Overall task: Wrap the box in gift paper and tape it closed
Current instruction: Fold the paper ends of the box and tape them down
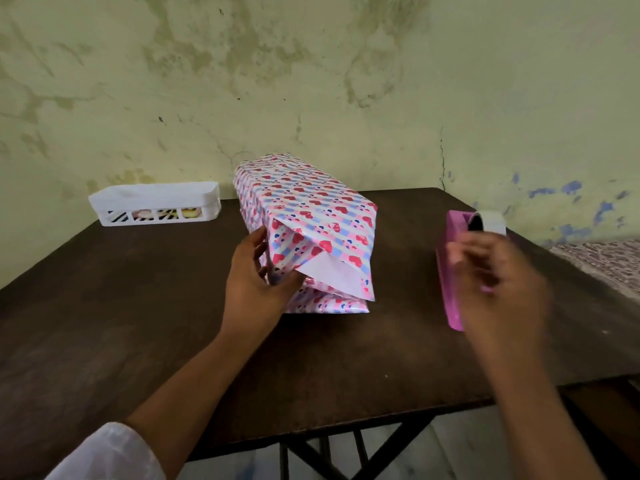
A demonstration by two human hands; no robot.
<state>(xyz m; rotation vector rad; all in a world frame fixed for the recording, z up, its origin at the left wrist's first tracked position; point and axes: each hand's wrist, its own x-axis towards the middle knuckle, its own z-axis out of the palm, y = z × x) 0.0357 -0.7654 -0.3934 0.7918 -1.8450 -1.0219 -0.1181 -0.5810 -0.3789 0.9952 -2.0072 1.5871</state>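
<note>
A long box [304,202] wrapped in white paper with red hearts and blue-pink stripes lies on the dark brown table [138,323], its near end toward me. At that end the folded paper flaps [332,271] stand partly loose, showing the white underside. My left hand [256,275] presses and pinches the left side fold against the box end. My right hand [498,271], blurred by motion, is at the pink tape dispenser [453,271] to the right, its fingers bent near the white tape roll [491,221]. What those fingers hold is too blurred to make out.
A white slotted plastic basket [156,204] with small items inside stands at the table's back left. A stained greenish wall rises right behind the table. A patterned cloth surface [606,261] lies beyond the right edge. Black metal legs show under the near edge.
</note>
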